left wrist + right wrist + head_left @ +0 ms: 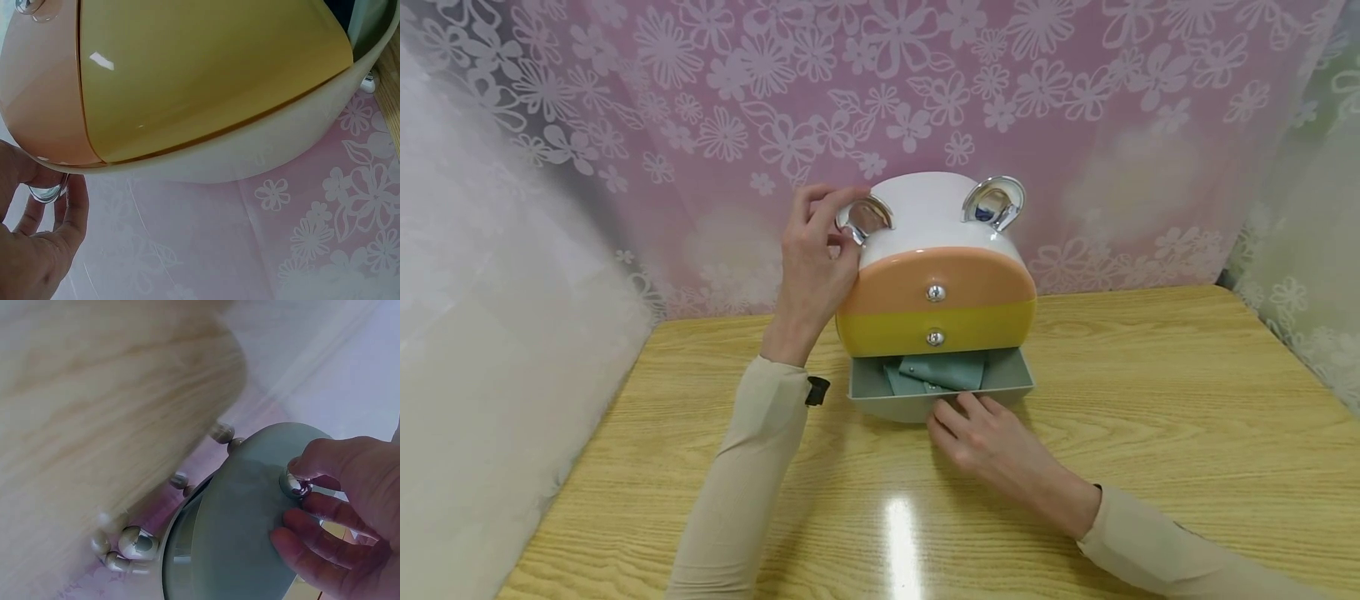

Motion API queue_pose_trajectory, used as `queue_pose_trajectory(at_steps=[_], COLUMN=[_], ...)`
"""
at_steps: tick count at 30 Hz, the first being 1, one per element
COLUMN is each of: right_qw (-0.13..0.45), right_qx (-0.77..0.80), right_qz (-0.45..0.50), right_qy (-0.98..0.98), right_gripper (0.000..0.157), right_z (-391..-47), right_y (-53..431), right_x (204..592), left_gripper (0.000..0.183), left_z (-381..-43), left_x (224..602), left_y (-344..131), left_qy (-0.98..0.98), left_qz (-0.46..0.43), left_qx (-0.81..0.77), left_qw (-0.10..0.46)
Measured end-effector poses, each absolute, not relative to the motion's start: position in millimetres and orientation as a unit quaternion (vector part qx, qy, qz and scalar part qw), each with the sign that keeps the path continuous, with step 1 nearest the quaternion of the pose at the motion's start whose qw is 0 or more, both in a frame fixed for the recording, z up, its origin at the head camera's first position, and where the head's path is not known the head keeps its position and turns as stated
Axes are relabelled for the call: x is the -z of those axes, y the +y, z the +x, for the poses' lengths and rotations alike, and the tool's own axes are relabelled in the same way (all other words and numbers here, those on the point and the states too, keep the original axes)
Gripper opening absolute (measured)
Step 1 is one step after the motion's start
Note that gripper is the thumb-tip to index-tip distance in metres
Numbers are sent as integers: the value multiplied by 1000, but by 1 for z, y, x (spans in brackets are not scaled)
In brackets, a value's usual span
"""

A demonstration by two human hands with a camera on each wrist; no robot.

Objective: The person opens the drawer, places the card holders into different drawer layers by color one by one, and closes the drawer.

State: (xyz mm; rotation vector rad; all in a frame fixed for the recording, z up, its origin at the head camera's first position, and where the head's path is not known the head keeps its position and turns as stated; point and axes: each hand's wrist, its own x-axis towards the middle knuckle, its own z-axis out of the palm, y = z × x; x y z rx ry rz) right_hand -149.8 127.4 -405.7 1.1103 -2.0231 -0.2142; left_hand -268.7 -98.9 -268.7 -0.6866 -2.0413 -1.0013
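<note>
A rounded storage box with a white shell stands upright on the table. It has an orange upper drawer and a yellow middle drawer, both closed. The grey-green bottom drawer is pulled out, and a folded teal snap pouch lies inside. At the box's left, my left hand grips the silver ear between thumb and fingers. My right hand is at the front of the bottom drawer. In the right wrist view its thumb and fingers pinch the silver drawer knob.
A second silver ear rises on the box's right. Small round silver feet show beneath the box. The wood-grain table extends to both sides, with a pink floral cloth hanging behind it.
</note>
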Motion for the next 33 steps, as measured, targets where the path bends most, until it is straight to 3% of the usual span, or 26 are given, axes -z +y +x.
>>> queue_pose_trajectory(at_steps=[16,23,30,33], right_qw=[393,389,382,379], right_qx=[80,56,54,58], right_qz=[426,427,418,415], right_qy=[-811,-814,-822,-825], right_gripper=[63,28,7,8], right_z=[-153,-157,-161,-163], right_y=[119,119,119,119], right_x=[408,409,408,408], left_gripper=[43,43,43,43], left_z=[-268,-268,-269,-269], left_x=[271,270,271,270], left_y=[-99,-99,-99,-99], left_qy=[-799,-800,-797,-795], left_qz=[-265,-264,-268,-270], left_qx=[392,393,395,393], left_qw=[371,369,371,374])
